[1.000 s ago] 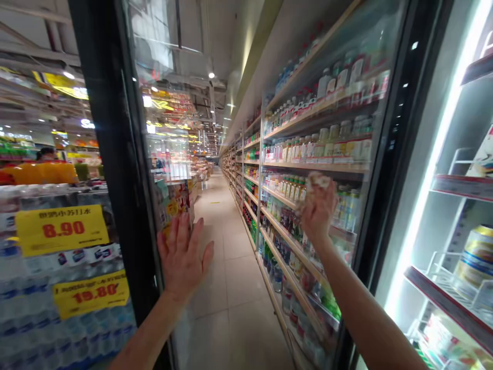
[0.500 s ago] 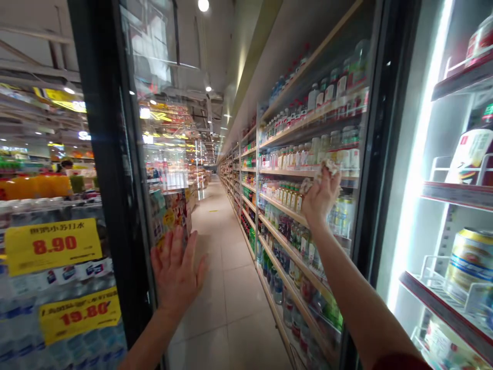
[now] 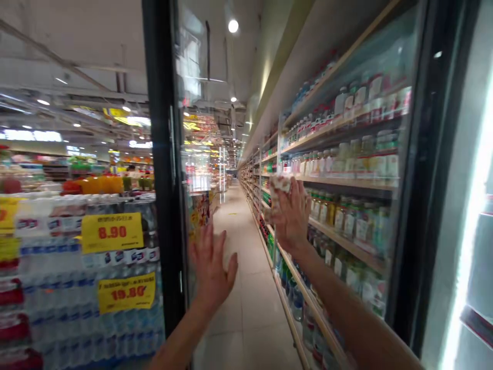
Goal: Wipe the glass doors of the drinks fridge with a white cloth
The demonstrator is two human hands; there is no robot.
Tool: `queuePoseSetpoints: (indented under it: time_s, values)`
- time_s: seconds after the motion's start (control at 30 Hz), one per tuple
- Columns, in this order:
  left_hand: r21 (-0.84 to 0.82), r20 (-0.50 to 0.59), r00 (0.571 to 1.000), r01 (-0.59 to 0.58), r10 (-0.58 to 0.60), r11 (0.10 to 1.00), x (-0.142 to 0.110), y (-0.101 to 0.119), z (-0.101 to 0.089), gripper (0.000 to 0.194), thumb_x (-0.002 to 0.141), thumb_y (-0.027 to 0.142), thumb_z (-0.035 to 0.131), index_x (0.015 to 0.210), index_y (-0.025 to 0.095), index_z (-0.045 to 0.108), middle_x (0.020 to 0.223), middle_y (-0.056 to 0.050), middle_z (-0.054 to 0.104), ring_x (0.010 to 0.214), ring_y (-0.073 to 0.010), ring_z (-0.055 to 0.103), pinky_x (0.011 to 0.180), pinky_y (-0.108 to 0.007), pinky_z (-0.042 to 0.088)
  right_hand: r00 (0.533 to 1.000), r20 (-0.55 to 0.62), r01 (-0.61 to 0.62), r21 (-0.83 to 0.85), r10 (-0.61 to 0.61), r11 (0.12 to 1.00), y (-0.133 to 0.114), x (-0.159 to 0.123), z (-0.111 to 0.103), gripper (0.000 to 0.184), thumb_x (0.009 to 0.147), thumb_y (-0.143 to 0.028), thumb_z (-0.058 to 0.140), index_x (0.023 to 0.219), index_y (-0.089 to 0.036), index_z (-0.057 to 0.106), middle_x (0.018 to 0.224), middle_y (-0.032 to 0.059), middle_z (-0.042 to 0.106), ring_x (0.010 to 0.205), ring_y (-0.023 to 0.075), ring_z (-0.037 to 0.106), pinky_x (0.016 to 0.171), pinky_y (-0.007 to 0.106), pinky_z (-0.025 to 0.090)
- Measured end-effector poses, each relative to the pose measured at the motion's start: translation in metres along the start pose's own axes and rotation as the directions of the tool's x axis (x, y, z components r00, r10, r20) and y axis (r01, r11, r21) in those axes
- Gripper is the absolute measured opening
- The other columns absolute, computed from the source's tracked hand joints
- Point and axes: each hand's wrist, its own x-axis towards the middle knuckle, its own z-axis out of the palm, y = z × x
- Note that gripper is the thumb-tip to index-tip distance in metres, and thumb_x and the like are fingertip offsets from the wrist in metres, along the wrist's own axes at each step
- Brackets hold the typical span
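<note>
A glass cooler door (image 3: pixel 246 246) in a black frame (image 3: pixel 162 128) stands in front of me, with the aisle visible through it. My right hand (image 3: pixel 291 213) lies over a crumpled, pale patterned cloth (image 3: pixel 281 183) and presses it to the glass near the middle; part of the cloth is hidden under the fingers. Lower left, my left hand (image 3: pixel 213 267) is spread with fingers apart beside the left frame bar, holding nothing. It looks flat against the pane, though the contact itself is hard to see.
Right of the door is a lit cooler interior (image 3: pixel 468 246). Shelves of bottles (image 3: pixel 354 180) run along the right behind the glass. On the left stand stacked packs of bottled water (image 3: pixel 92 288) with yellow price signs (image 3: pixel 112 233). A tiled floor (image 3: pixel 258 308) stretches down the aisle.
My right hand has moved the cloth leftward and slightly down across the glass. The left hand stays spread by the frame. The view has swung left, showing more of the water packs.
</note>
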Motion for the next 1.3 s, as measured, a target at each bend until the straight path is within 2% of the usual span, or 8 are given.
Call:
queuePoseSetpoints:
  time_s: [0.23,0.5,0.8,1.0,1.07,1.17,1.2,1.3]
  values:
    - [-0.076,0.125,0.961,-0.239,0.247,0.968,0.068,0.050,0.028,0.060,0.086,0.039,0.036,0.137,0.011,0.019,0.144,-0.013,0.027,0.137,-0.0201,0.013,0.108,-0.042,0.027,0.999,-0.030,-0.018,0.543,0.041,0.839,-0.039,-0.039,0.004,0.056,0.088,-0.027,0.004,0.143,-0.017,-0.001,0.146,0.0111,0.023,0.133,0.0200,0.027,0.103,0.046,0.030]
    - [0.186,-0.059,0.981,-0.173,0.187,0.967,0.126,-0.024,0.000,0.042,0.088,0.022,0.032,0.130,0.014,0.035,0.140,-0.015,0.033,0.136,-0.0232,0.012,0.110,-0.048,0.019,0.975,-0.181,0.135,0.025,-0.128,0.991,0.003,-0.038,0.006,0.057,0.086,-0.030,0.034,0.141,-0.023,0.020,0.145,0.0106,0.027,0.131,0.0266,0.030,0.107,0.052,0.019]
    - [0.078,0.194,0.798,-0.592,0.570,0.802,0.057,-0.019,-0.003,0.042,0.084,0.040,0.043,0.120,0.020,0.046,0.141,-0.005,0.034,0.136,-0.0245,0.015,0.108,-0.039,0.028,0.963,-0.204,0.189,0.050,-0.176,0.981,-0.003,-0.045,0.011,0.055,0.084,-0.027,0.037,0.138,-0.024,0.028,0.141,0.0095,0.035,0.127,0.0267,0.037,0.106,0.052,0.021]
    - [0.205,0.032,0.969,-0.245,0.243,0.948,0.095,-0.041,-0.008,0.041,0.086,0.023,0.037,0.125,0.011,0.040,0.143,-0.014,0.027,0.137,-0.0250,0.004,0.109,-0.044,0.024,0.967,-0.162,0.202,0.019,-0.196,0.979,-0.003,-0.053,0.013,0.055,0.084,-0.028,0.038,0.138,-0.025,0.028,0.142,0.0085,0.033,0.129,0.0258,0.034,0.107,0.051,0.019]
    - [0.110,0.172,0.863,-0.496,0.475,0.861,0.055,-0.034,-0.007,0.043,0.084,0.022,0.042,0.126,0.017,0.041,0.144,-0.009,0.029,0.137,-0.0241,0.008,0.109,-0.042,0.024,0.968,-0.109,0.229,-0.005,-0.228,0.973,-0.004,-0.057,0.011,0.055,0.083,-0.028,0.040,0.137,-0.026,0.028,0.143,0.0080,0.033,0.131,0.0255,0.031,0.107,0.051,0.017]
    - [-0.071,0.251,0.529,-0.825,0.811,0.560,-0.005,-0.022,-0.009,0.038,0.085,0.031,0.040,0.123,0.027,0.045,0.146,0.003,0.025,0.135,-0.0132,0.017,0.112,-0.028,0.019,0.964,-0.039,0.262,-0.035,-0.263,0.964,-0.005,-0.060,0.010,0.055,0.083,-0.028,0.043,0.136,-0.026,0.030,0.141,0.0074,0.035,0.132,0.0247,0.029,0.108,0.050,0.015]
    - [-0.091,0.238,0.513,-0.834,0.825,0.545,-0.010,-0.022,-0.010,0.036,0.086,0.032,0.039,0.121,0.031,0.047,0.145,0.008,0.025,0.135,-0.0112,0.018,0.111,-0.026,0.019,0.965,-0.025,0.260,-0.047,-0.261,0.965,-0.006,-0.061,0.009,0.054,0.083,-0.028,0.043,0.136,-0.026,0.032,0.141,0.0074,0.036,0.132,0.0245,0.028,0.108,0.050,0.015]
    - [0.016,0.239,0.732,-0.660,0.638,0.751,0.012,-0.028,-0.008,0.043,0.084,0.020,0.042,0.127,0.021,0.042,0.146,-0.004,0.023,0.136,-0.0229,0.012,0.112,-0.040,0.016,0.969,-0.004,0.247,-0.081,-0.248,0.966,-0.008,-0.065,0.010,0.055,0.082,-0.027,0.045,0.136,-0.026,0.032,0.142,0.0079,0.035,0.133,0.0242,0.027,0.108,0.049,0.015]
